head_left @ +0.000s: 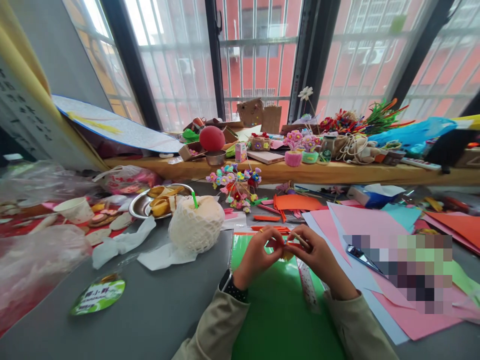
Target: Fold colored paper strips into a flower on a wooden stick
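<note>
My left hand (258, 257) and my right hand (318, 255) meet fingertip to fingertip above a glossy green mat (277, 315). Both pinch a small yellowish piece (287, 255), mostly hidden by the fingers, so its kind does not show. A thin pale stick (301, 241) also lies in my right hand, between thumb and fingers. Under my right wrist a clear ruler with a patterned strip (308, 287) rests on the mat. Orange paper strips (268, 228) lie just beyond my fingers.
Left of the mat stands a coconut (197, 225) in white netting with a green straw, near a metal bowl (135, 207) of peels. Coloured paper sheets (405, 315) and a phone (363, 257) lie at right. Behind are small craft flowers (236, 182) and a cluttered windowsill (180, 172).
</note>
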{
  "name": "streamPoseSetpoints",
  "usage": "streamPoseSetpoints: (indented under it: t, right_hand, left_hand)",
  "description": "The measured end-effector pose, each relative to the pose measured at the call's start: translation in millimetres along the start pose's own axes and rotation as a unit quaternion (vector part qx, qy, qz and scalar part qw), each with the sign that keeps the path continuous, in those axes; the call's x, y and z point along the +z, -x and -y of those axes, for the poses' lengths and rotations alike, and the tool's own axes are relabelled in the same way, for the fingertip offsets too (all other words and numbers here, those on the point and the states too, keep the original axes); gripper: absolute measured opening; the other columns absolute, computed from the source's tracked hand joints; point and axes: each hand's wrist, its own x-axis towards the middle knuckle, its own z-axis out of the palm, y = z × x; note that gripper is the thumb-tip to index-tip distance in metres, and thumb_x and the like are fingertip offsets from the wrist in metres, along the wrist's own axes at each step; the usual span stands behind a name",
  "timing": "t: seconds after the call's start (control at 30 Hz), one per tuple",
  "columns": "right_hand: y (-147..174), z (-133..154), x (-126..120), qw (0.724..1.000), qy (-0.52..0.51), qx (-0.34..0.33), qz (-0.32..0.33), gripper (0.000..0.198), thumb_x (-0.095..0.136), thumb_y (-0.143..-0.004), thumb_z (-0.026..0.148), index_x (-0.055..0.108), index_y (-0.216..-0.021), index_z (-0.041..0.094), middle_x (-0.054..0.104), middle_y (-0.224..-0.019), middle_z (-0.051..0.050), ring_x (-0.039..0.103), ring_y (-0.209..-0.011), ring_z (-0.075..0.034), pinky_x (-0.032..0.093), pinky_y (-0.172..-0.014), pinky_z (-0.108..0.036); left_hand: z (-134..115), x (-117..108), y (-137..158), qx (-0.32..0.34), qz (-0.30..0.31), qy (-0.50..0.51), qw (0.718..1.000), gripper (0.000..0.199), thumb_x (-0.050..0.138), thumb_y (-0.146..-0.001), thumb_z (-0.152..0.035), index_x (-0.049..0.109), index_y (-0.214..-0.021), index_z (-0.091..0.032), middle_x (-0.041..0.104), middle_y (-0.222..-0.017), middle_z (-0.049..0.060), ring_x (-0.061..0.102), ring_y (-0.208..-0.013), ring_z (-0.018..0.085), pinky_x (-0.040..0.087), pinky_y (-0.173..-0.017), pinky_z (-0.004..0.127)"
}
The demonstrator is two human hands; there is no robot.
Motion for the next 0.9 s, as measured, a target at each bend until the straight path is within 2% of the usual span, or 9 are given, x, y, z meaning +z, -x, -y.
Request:
streamPoseSetpoints:
  t: [0.13, 0.3, 0.67, 0.9]
  right_hand:
    - [-0.9, -3.5, 0.0, 1.000, 0.001, -0.004, -0.014, 0.017, 0.056, -0.071, 0.034, 0.049, -0.077, 0.020, 0.050, -0.078, -0.001, 0.048, -0.064, -0.013, 0.041, -0.057, -0.025]
    - [-1.2, -1.8, -1.2, 0.999, -0.003, -0.031, -0.015, 0.017, 0.057, -0.071, 0.035, 0.051, -0.073, 0.019, 0.050, -0.079, -0.003, 0.050, -0.073, -0.015, 0.043, -0.064, -0.027]
    - [-0.6, -1.1, -2.7, 1.000, 0.005, -0.027, -0.010, 0.017, 0.056, -0.071, 0.035, 0.049, -0.075, 0.020, 0.050, -0.076, -0.001, 0.045, -0.062, -0.012, 0.038, -0.054, -0.024]
    - [0.1, 2.3, -5.6, 0.999, 0.030, -0.016, 0.012, 0.017, 0.056, -0.071, 0.034, 0.050, -0.074, 0.019, 0.049, -0.070, 0.001, 0.037, -0.054, -0.010, 0.031, -0.048, -0.022]
  left_hand:
    - [-2.3, 0.8, 0.3, 0.056, -0.027, -0.084, 0.995, 0.007, 0.049, -0.069, -0.009, 0.050, -0.071, -0.016, 0.051, -0.071, 0.000, 0.046, -0.066, 0.009, 0.040, -0.061, 0.021]
    - [-4.9, -0.5, 1.2, 0.063, -0.024, -0.079, 0.995, 0.009, 0.048, -0.070, -0.009, 0.052, -0.074, -0.016, 0.053, -0.076, 0.001, 0.049, -0.071, 0.010, 0.042, -0.063, 0.020]
    - [-4.4, -1.0, 1.2, 0.067, -0.013, -0.087, 0.994, 0.009, 0.049, -0.070, -0.010, 0.054, -0.074, -0.016, 0.055, -0.075, 0.002, 0.051, -0.072, 0.011, 0.042, -0.063, 0.021]
    - [-5.3, -2.5, 1.2, 0.067, -0.002, -0.081, 0.994, 0.004, 0.053, -0.068, -0.012, 0.053, -0.069, -0.015, 0.056, -0.069, 0.001, 0.051, -0.068, 0.011, 0.040, -0.063, 0.022]
